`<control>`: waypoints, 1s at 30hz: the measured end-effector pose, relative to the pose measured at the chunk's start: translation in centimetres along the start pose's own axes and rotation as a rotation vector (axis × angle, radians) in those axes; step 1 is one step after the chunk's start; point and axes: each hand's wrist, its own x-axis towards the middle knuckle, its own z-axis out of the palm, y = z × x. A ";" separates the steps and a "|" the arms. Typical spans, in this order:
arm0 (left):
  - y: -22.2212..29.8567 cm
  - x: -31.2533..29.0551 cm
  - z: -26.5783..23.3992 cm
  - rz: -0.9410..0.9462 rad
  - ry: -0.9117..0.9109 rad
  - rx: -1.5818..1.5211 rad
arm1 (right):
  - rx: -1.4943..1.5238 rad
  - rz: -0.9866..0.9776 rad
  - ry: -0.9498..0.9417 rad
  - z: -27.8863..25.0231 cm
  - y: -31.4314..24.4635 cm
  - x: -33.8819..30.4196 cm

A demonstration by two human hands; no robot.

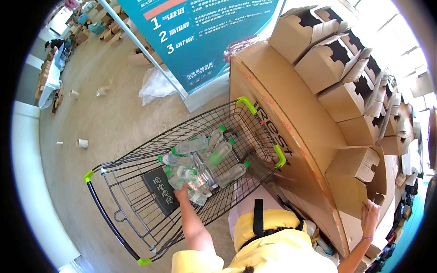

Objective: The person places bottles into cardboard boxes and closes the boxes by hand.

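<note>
A black wire shopping cart (136, 214) with green corner pieces stands in front of me. Several clear plastic bottles (190, 144) with green caps lie jumbled inside it. My left hand (181, 193) reaches over the cart's side and is closed at a bottle (175, 180) near the black panel; its fingers are partly hidden. Out to the right, my right hand (371, 214) grips the lower edge of an open brown cardboard box (348, 175). That box sits at the near end of a row of similar boxes, on top of a large carton.
The large carton (273, 77) borders the cart's right end. Several open boxes (321, 63) line its top. A blue-green banner stand (205, 41) rises beyond the cart, with clear plastic wrap (157, 86) at its foot. White cylinders (82, 143) lie on the floor at left.
</note>
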 end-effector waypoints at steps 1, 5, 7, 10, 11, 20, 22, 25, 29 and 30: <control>0.0 0.0 -0.3 -0.122 -0.120 -0.256 | 0.003 0.007 -0.004 0.2 0.3 0.0; 1.7 -2.1 -2.6 -0.375 -0.543 -0.937 | 0.003 0.006 -0.019 0.4 0.7 -0.2; 2.6 -3.9 -2.9 -0.357 -0.658 -1.044 | 0.083 -0.014 0.042 0.5 0.1 -0.4; 6.4 -9.9 -3.6 -0.197 -0.750 -1.116 | 0.133 -0.022 0.127 0.2 -0.8 -0.7; 7.5 -11.9 -3.4 -0.099 -0.793 -1.134 | 0.134 -0.015 0.153 0.2 -0.8 -0.9; 28.4 -41.2 -5.0 0.999 -1.473 -0.931 | 0.239 -0.094 0.254 2.0 4.0 -3.6; 30.8 -48.8 -4.2 1.136 -1.685 -0.839 | 0.258 -0.066 0.271 2.7 5.1 -4.8; 31.7 -58.0 -2.3 1.338 -1.821 -0.704 | 0.293 -0.045 0.302 4.1 6.2 -6.1; 29.4 -65.2 0.1 1.339 -1.920 -0.608 | 0.325 -0.097 0.367 4.8 6.3 -6.5; 28.9 -66.0 1.1 1.322 -1.966 -0.600 | 0.335 -0.116 0.388 4.9 6.3 -6.6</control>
